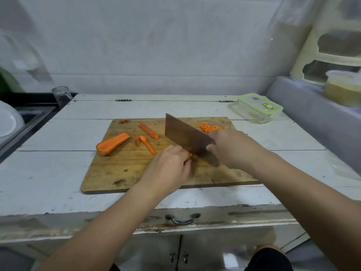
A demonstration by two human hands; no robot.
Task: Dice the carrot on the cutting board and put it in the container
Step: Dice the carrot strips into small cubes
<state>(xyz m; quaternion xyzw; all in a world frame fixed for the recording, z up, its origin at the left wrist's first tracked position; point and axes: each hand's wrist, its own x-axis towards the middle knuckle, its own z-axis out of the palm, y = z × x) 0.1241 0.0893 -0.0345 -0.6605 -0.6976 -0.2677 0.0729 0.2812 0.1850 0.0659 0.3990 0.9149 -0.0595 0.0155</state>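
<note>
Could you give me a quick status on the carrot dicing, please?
Right hand grips cleaver; left hand pins carrot strip. Diced pile on cutting board; container lidded. Large carrot piece uncut.

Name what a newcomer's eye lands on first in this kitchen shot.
The broad cleaver at the middle of the cutting board, gripped by the right hand, while the left hand pins a carrot piece beside the blade. Next, the big carrot half at the board's left and the diced pile far right.

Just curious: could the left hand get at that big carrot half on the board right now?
Probably yes, once it lets go: the left hand is pinning a carrot piece by the cleaver, and bare board lies toward the carrot half.
</note>
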